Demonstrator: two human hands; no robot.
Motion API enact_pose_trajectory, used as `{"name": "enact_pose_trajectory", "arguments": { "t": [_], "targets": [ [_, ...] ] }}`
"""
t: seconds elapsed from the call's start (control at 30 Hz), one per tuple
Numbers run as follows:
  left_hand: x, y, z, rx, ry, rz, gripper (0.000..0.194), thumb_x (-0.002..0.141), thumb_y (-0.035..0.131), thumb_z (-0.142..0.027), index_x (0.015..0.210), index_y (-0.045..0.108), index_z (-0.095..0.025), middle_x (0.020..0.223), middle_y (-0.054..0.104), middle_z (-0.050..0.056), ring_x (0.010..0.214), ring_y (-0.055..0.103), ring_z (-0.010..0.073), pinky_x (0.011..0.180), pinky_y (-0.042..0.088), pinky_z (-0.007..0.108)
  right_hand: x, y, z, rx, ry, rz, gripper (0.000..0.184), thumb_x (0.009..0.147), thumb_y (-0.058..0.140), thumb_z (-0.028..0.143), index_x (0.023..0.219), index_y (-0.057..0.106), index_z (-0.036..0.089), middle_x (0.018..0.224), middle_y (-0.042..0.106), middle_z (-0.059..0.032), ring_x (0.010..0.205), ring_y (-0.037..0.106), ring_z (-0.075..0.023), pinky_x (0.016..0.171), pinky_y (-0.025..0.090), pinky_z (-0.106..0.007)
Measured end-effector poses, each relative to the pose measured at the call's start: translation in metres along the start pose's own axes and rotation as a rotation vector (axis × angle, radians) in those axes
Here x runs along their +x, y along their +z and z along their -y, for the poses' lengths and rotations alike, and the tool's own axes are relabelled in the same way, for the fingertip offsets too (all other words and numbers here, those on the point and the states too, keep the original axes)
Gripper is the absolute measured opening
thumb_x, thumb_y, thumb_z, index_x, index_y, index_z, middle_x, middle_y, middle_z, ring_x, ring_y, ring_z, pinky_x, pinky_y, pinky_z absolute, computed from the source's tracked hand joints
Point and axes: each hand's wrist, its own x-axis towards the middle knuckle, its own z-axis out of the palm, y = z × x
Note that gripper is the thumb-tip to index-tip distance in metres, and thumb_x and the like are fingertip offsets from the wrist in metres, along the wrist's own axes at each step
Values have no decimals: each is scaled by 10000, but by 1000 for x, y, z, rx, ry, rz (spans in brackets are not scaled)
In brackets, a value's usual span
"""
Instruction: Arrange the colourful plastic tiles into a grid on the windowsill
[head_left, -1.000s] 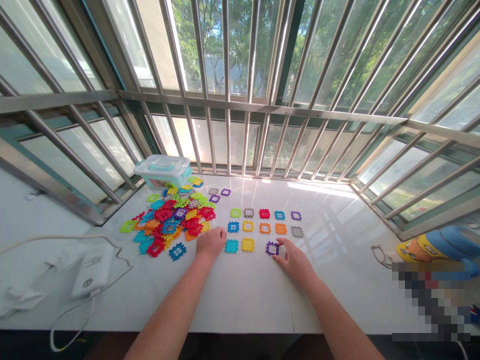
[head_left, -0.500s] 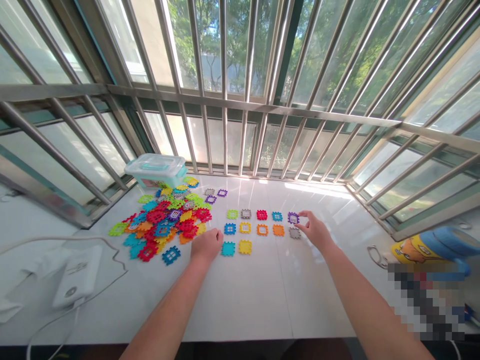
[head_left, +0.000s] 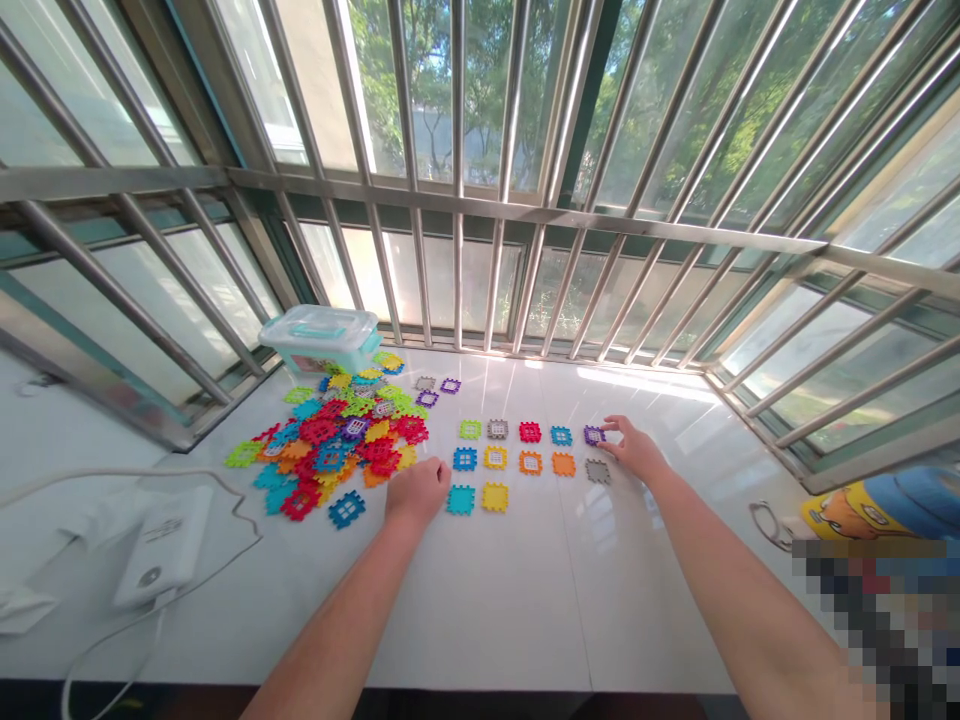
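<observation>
My right hand [head_left: 634, 449] is at the right end of the top row, its fingertips on the edge of a purple plastic waffle tile [head_left: 594, 435]. A grey tile [head_left: 597, 471] lies just below them. My left hand [head_left: 418, 492] rests curled on the white table [head_left: 510, 610], close to a teal tile [head_left: 461, 500] and a blue tile [head_left: 465, 458]. Several colored tiles form neat rows, and the bottom row ends at a yellow tile [head_left: 495, 497]. To the left lies a loose heap of mixed tiles [head_left: 337, 432].
A translucent plastic storage box [head_left: 319, 338] stands behind the heap. A white power adapter [head_left: 163, 547] and its cable [head_left: 150, 480] lie at the left. Steel window bars [head_left: 457, 100] run along the back, and a cartoon-printed yellow and blue object [head_left: 862, 510] sits at the right.
The purple tile has gone from the bottom row, beside the yellow tile, to the right end of the top row, carried by my right hand. My left hand has hardly moved.
</observation>
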Motion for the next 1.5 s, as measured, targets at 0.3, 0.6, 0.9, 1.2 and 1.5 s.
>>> {"name": "enact_pose_trajectory", "arguments": {
  "t": [0.3, 0.6, 0.9, 1.2, 1.5],
  "targets": [
    [1, 4, 2, 12, 1, -17, 467, 1049, 353, -412, 953, 770, -227, 910, 769, 118, 810, 702, 262, 722, 428, 338, 3, -3, -8, 7, 9, 54, 580, 855, 697, 499, 1382, 524, 332, 1314, 744, -15, 697, 675, -183, 720, 528, -361],
    [2, 5, 2, 12, -6, -13, 468, 1051, 352, -413, 974, 775, -227, 923, 770, 121, 830, 701, 263, 747, 435, 340, 7, -5, 0, 10, -46, 108, 584, 869, 687, 506, 1413, 540, 351, 1326, 740, -12, 644, 645, -159, 742, 546, -365],
    [2, 4, 2, 2, 0, -13, 473, 1050, 347, -413, 955, 773, -233, 913, 771, 119, 818, 700, 268, 735, 431, 341, 2, -6, 8, 9, -53, 133, 580, 889, 649, 500, 1438, 513, 372, 1347, 729, -8, 656, 637, -172, 741, 547, -381],
    [1, 2, 1, 0, -5, -9, 475, 1049, 352, -418, 963, 781, -232, 924, 775, 123, 826, 702, 267, 748, 441, 345, 1, -5, 12, 24, -62, 118, 575, 887, 649, 503, 1426, 510, 358, 1334, 734, -18, 628, 616, -165, 729, 542, -383],
    [0, -2, -1, -2, -12, 11, 447, 1048, 372, -419, 965, 767, -227, 944, 781, 116, 848, 709, 263, 739, 428, 337, -2, -2, 18, 70, -56, 62, 578, 878, 662, 517, 1407, 503, 348, 1320, 740, -30, 648, 635, -176, 713, 549, -389]
  ]
}}
